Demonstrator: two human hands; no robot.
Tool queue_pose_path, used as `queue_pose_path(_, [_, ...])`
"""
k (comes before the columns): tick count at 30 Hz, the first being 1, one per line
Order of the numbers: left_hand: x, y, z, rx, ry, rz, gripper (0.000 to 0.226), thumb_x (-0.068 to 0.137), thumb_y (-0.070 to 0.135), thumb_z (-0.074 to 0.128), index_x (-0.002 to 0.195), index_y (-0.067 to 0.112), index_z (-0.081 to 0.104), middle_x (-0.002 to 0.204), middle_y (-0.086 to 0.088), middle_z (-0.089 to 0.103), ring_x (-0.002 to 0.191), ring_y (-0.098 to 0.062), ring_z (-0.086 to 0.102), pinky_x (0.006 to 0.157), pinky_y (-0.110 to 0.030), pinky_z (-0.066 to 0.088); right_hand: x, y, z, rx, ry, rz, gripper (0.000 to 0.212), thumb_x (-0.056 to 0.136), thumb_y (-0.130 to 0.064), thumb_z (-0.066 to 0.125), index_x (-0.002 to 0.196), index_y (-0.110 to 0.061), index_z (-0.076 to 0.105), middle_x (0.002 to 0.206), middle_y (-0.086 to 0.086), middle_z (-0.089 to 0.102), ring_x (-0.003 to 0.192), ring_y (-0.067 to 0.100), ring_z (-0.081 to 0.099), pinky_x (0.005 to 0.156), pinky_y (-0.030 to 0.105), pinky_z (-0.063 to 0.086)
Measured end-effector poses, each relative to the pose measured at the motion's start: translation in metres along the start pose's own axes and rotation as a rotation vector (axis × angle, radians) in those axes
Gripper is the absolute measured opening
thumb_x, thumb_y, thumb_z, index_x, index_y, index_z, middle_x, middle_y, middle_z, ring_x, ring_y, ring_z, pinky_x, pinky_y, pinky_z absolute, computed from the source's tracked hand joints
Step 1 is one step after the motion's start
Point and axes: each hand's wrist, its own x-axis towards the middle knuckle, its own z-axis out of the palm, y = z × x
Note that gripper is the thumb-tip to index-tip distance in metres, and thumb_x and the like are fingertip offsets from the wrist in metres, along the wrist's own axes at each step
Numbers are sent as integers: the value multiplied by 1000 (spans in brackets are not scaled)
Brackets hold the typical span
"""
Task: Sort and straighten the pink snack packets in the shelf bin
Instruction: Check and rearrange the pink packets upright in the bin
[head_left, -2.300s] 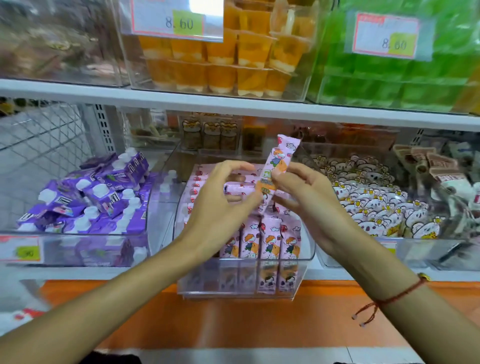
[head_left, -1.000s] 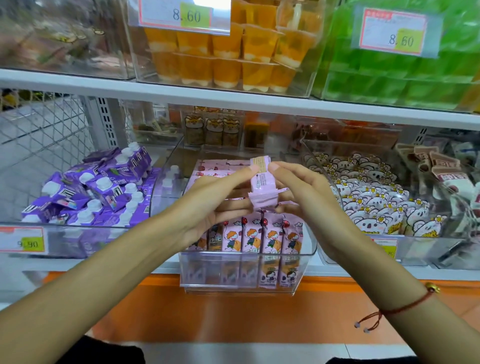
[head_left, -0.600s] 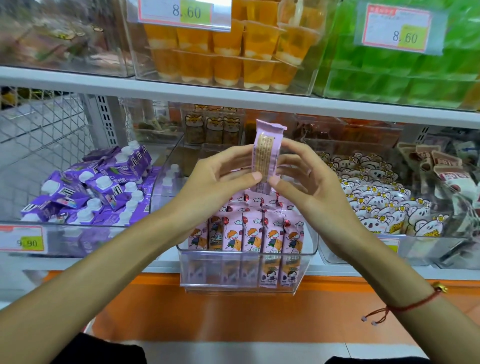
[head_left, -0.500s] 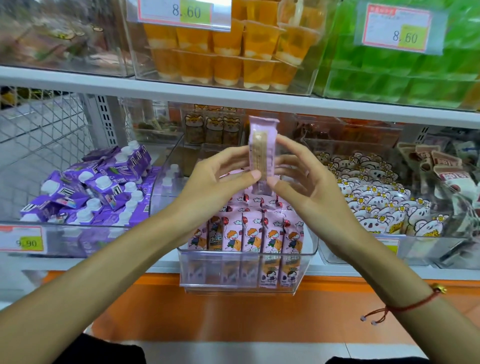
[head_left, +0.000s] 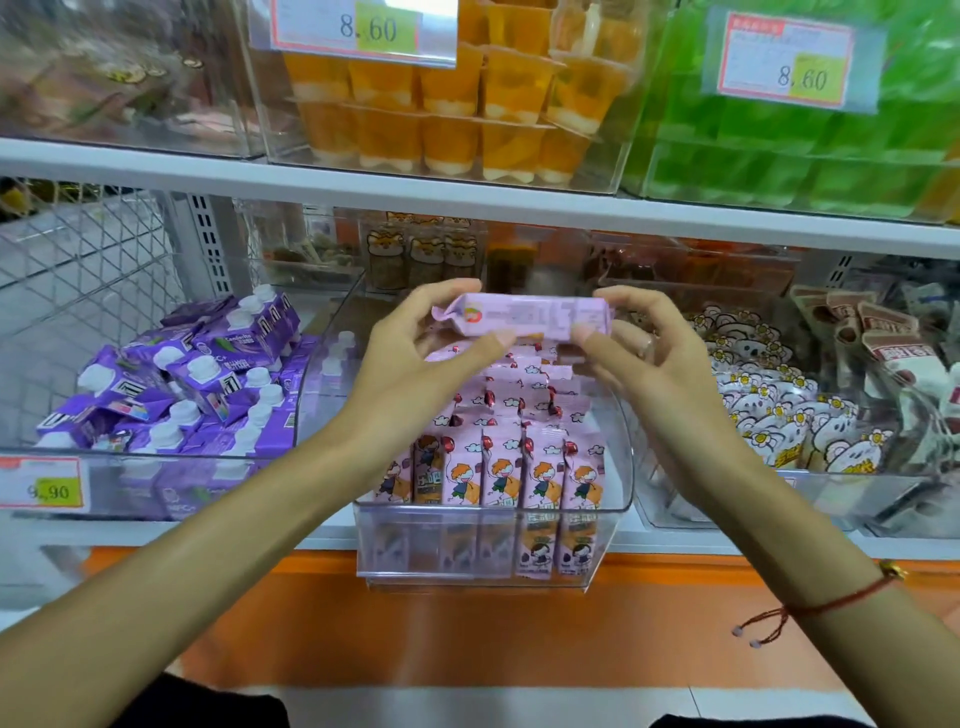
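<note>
Step in hand, as judged: one pink foil snack packet (head_left: 522, 319) has been lifted out and is being turned and checked before it is returned to its row. It is held lying sideways, back face to the camera, above the rear of the clear plastic shelf bin (head_left: 493, 551) and apart from the packets stored there.

Left end: the crimped seal is pinched by the left hand (head_left: 415, 353), thumb below, fingers (head_left: 447, 291) curled over the top edge.

Right end: the packet is pinched likewise by the right hand (head_left: 644, 353), thumb on the near face, fingers behind.

In the bin, an upright front row of pink packets (head_left: 498, 480) is seen, cartoon faces forward; looser, tilted packets lie behind.

Next move, as judged: the packet is to be stood upright, printed face forward, and slotted into a gap behind the front row without neighbours being tipped.
</note>
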Motion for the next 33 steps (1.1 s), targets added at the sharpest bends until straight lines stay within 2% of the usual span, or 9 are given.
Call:
queue_pose_path(4, [-3,-1,5,158,-18,158,35,84,24,71,117,31,62,111,16,68,102,2,62,88,-13,46,8,0,-9,158,83,168,26,92,-27,59,109,-8,62,98,11,72,78,15,68,68,19,55])
queue_pose_path(10, [3,3,9,141,104,301,39,86,17,70,121,29,60,115,10,67,100,2,64,80,-8,48,9,8,-14,7,125,161,28,92,-34,57,109,-12,58,73,-7,69,71,7,62,66,19,52])
queue_pose_path(13, [19,-4,11,194,181,268,37,84,15,73,118,23,62,104,17,65,93,0,63,78,-11,50,8,15,-24,-193,148,202,33,93,-22,60,122,-15,47,91,-5,61,84,1,57,90,24,48])
queue_pose_path(15, [32,-14,16,277,173,222,38,82,16,74,118,19,63,104,13,64,97,-7,62,83,-16,51,4,21,-29,-304,51,277,39,94,-17,57,130,-16,40,99,-5,54,86,-3,50,81,15,44])
queue_pose_path(18, [51,-28,26,422,90,187,41,82,15,74,121,15,63,113,0,67,104,-14,62,88,-23,53,-4,29,-32,-468,-54,279,33,98,-21,49,131,-18,43,103,-12,54,93,2,56,83,22,46])
queue_pose_path(21, [67,-31,33,586,-40,177,41,83,17,74,122,17,64,119,-1,67,103,-11,61,81,-9,47,-8,32,-32,-575,-71,198,29,100,-25,46,128,-17,50,111,-10,57,101,15,62,93,39,49])
queue_pose_path(24, [85,-24,32,767,-228,198,42,84,19,72,126,18,62,121,-1,67,109,-17,61,95,-34,49,-11,34,-32,-606,-75,152,28,99,-30,46,126,-21,51,107,-18,57,97,13,64,90,42,50])
queue_pose_path(27, [109,-13,36,896,-428,182,44,88,20,67,130,18,57,121,-5,66,108,-22,61,93,-36,48,-13,36,-35,-659,-86,99,30,98,-35,45,126,-25,51,110,-18,59,93,11,65,87,44,52])
queue_pose_path(33, [127,-36,64,946,-441,96,41,86,27,69,120,13,50,120,-9,60,96,-21,58,81,-33,47,-16,37,-39,-765,-119,13,33,97,-41,41,125,-28,52,109,-18,61,85,2,61,80,42,53])
